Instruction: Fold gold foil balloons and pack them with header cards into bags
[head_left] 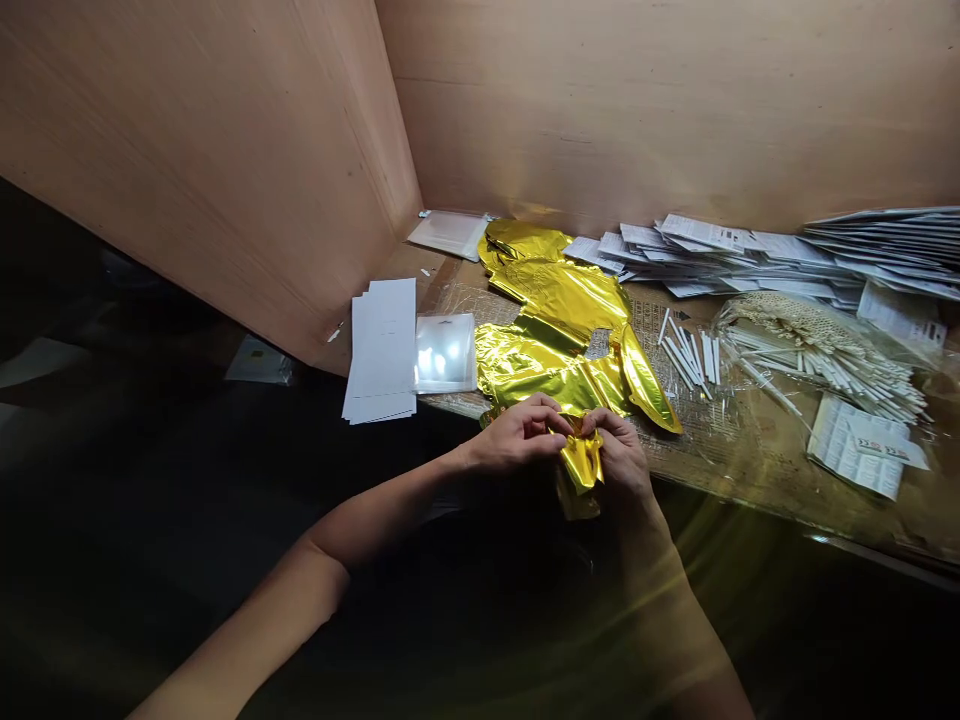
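In the head view, the operation in hand is the manual gathering of a section of gold foil, with the left hand [517, 437] and the right hand [619, 452] working just beyond the near edge of the tabletop [889, 515]. Neither hand is spread. Both are curled and drawn close together, nearly touching, and their fingers pinch the gathered gold foil [581, 455] from either side, so that it stands up between them. A lower flap of this foil hangs below the hands, over the dark area in front of the tabletop. A larger creased gold foil sheet [555, 320] lies on the tabletop, running from just beyond the hands toward the far left corner. Whether it joins the gathered gold foil cannot be determined, as the hands block the connection. To its left are a stack of white cards [382, 350] and a clear plastic tray [446, 352]. Overlapping printed leaflets [712, 250] extend along the far edge toward the right corner. Loose white sticks [686, 350] lie right of the foil, beside a clear plastic bag [817, 360] holding a bundle of similar sticks. Printed sheets [855, 445] lie near the right edge. Wooden panels [210, 150] stand along the far and left sides.
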